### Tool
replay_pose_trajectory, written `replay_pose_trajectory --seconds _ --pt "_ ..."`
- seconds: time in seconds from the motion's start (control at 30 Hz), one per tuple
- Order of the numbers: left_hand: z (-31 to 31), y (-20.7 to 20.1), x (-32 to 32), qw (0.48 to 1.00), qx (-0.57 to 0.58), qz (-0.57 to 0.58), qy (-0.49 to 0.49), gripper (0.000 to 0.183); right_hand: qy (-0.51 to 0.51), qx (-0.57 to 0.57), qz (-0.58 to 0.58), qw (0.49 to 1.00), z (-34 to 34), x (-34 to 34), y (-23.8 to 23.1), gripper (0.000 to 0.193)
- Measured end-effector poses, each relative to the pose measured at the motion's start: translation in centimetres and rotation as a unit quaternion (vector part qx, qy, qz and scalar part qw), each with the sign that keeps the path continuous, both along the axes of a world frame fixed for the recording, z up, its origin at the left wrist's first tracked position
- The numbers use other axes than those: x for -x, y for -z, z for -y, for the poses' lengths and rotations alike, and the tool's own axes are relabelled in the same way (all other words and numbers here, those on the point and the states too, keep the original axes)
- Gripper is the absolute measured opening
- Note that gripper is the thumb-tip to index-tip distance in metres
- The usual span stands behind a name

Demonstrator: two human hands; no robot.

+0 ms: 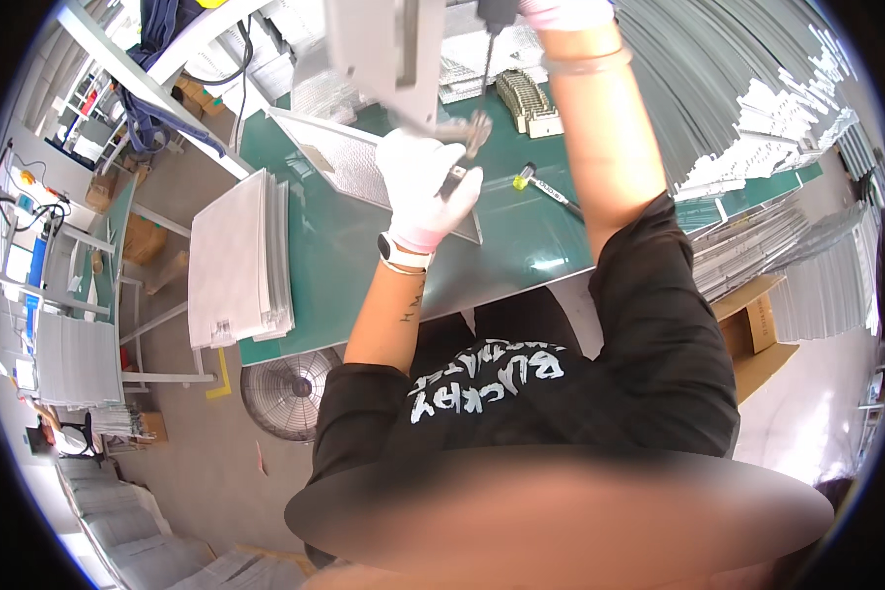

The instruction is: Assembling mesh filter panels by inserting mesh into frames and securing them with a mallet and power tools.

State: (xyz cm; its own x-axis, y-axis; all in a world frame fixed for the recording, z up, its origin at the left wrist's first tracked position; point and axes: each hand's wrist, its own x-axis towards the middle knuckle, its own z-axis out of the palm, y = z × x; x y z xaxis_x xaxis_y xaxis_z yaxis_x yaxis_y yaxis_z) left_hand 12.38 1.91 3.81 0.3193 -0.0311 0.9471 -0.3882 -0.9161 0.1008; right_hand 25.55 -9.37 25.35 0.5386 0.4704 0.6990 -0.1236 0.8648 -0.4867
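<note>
My left hand (423, 187), in a white glove, is closed with a small dark metal part (455, 179) between thumb and fingers. Just beyond those fingers is a metal bracket (477, 133), blurred. A long light grey piece (388, 59) rises above the hand, also smeared. My gloved right hand (565, 14) is cut off by the top edge, beside the dark body of a screwdriver (498, 12); its fingers are mostly hidden. The thin shaft points down at the bracket. Under my left hand a framed mesh panel (339, 157) lies on the green table (506, 231).
A small hammer (546, 187) with a yellow-green tip lies near my right forearm. Behind it stands a row of beige parts (526, 103). White panels (236, 261) are stacked at the left, grey strips (718, 88) at the right. A floor fan (290, 393) and cardboard box (757, 329) stand below.
</note>
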Motion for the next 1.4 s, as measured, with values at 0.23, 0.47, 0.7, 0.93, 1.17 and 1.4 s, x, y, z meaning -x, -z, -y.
replay_pose_trajectory --seconds 0.23,0.47,0.7,0.93,1.17,1.4 --pt "0.0 0.6 9.9 0.985 -0.072 -0.139 0.075 0.024 0.096 0.097 0.033 0.990 3.2 1.4 0.3 0.007" --pt "0.3 16.4 26.1 0.794 -0.052 -0.587 0.149 0.013 0.056 0.126 0.030 0.990 2.7 1.6 3.8 0.018" --pt "0.8 7.0 16.3 0.938 -0.154 -0.283 -0.129 0.043 -0.229 0.000 0.032 0.973 1.5 2.2 5.9 0.030" --pt "1.1 4.3 8.4 0.834 0.047 -0.527 -0.154 0.029 -0.152 -0.081 0.221 0.960 -1.3 2.7 8.6 0.030" --pt "3.7 2.2 14.4 0.911 0.067 -0.387 -0.124 0.024 -0.213 -0.097 0.258 0.937 -3.2 2.4 10.9 0.032" --pt "3.7 0.9 15.8 0.934 0.046 -0.325 -0.142 0.029 -0.001 0.228 -0.126 0.965 -1.6 9.6 7.5 0.042"
